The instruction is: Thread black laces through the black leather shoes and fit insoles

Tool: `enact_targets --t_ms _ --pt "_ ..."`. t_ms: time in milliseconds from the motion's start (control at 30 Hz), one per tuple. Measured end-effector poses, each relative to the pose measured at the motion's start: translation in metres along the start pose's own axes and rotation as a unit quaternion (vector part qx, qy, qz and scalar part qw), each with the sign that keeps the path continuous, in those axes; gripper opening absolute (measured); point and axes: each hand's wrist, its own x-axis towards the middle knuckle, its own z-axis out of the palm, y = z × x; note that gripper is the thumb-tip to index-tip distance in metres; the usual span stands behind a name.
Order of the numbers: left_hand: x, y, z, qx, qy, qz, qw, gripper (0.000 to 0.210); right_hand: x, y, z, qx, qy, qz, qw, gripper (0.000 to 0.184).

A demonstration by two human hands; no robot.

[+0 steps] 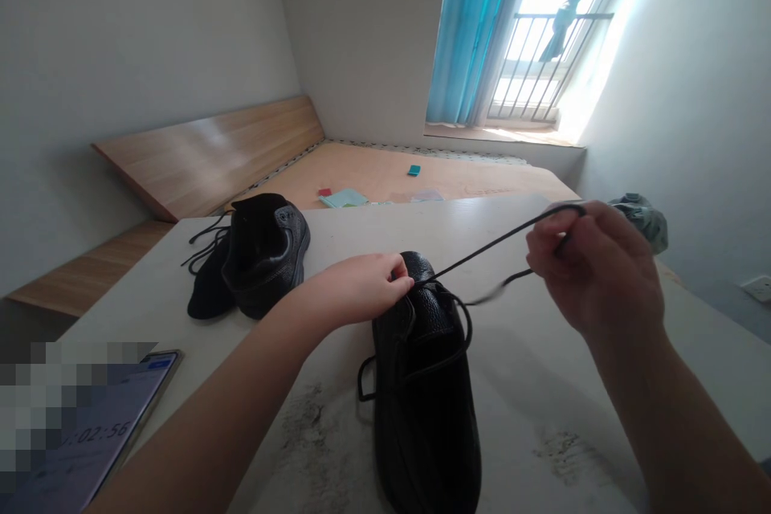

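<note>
A black leather shoe (429,418) stands on the white table, its heel toward me and its tongue (430,305) raised. My left hand (377,285) is closed at the shoe's upper left side, thumb and fingers pinching the black shoelace near the eyelets. Off to the right, my right hand (596,265) is raised above the table, fingers closed round the other stretch of the shoelace (497,242). That stretch runs taut between the two hands. A loose loop of lace hangs across the shoe opening, and another sticks out at its left side.
A second black shoe (268,265) with loose laces and a black insole-like piece (210,281) lie at the left. A phone (129,426) showing a timer is at the lower left. Behind the white table (337,237) is a bed (373,165); a crumpled bag (642,221) sits right.
</note>
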Motion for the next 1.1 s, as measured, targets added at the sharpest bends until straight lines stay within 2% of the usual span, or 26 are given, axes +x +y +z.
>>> enact_targets --t_ms 33,100,167,233,300,333,400,500,633,800,933,1033,1100 --pt "0.001 -0.001 0.000 -0.005 -0.004 0.008 1.000 0.031 -0.001 0.002 -0.001 -0.087 0.015 -0.061 0.994 0.012" --pt "0.004 -0.003 0.001 -0.031 0.005 0.031 0.999 0.032 -0.003 0.006 -0.004 -0.250 0.042 -0.145 0.956 0.010" --pt "0.007 -0.004 0.002 -0.097 0.035 0.043 0.994 0.035 -0.003 0.008 -0.007 -0.329 0.027 -0.147 0.932 0.016" --pt "0.008 -0.003 0.003 -0.198 0.069 0.042 0.977 0.040 -0.004 0.010 -0.006 -0.302 -0.047 -0.082 0.949 0.032" --pt "0.007 0.002 0.002 -0.314 0.096 0.062 0.942 0.042 -0.005 0.014 0.000 -0.241 -0.150 0.020 0.959 0.042" --pt "0.005 0.005 0.001 -0.363 0.109 0.082 0.922 0.041 -0.006 0.017 0.005 -0.227 -0.189 0.060 0.954 0.041" --pt "-0.001 0.015 -0.003 -0.426 0.135 0.119 0.887 0.038 -0.010 0.024 0.016 -0.244 -0.231 0.094 0.937 0.035" --pt "-0.016 0.032 -0.012 -0.432 0.170 0.131 0.876 0.040 -0.016 0.031 0.030 -0.244 -0.261 0.081 0.931 0.034" --pt "-0.041 0.041 -0.024 -0.428 0.206 0.187 0.860 0.044 -0.017 0.030 0.035 -0.132 -0.282 0.079 0.947 0.030" --pt "-0.060 0.025 -0.034 -0.430 0.362 0.230 0.794 0.040 -0.016 0.027 0.031 -0.018 -0.285 0.130 0.950 0.030" --pt "-0.065 0.025 -0.041 -0.487 0.349 0.234 0.765 0.041 -0.019 0.022 0.029 0.067 -0.325 0.144 0.932 0.024" --pt "-0.066 0.032 -0.040 -0.525 0.341 0.224 0.747 0.033 -0.019 0.014 0.034 0.007 -0.352 0.116 0.929 0.031" --pt "-0.068 0.032 -0.034 -0.508 0.359 0.158 0.767 0.031 -0.015 0.005 0.040 -0.049 -0.383 0.098 0.917 0.040"
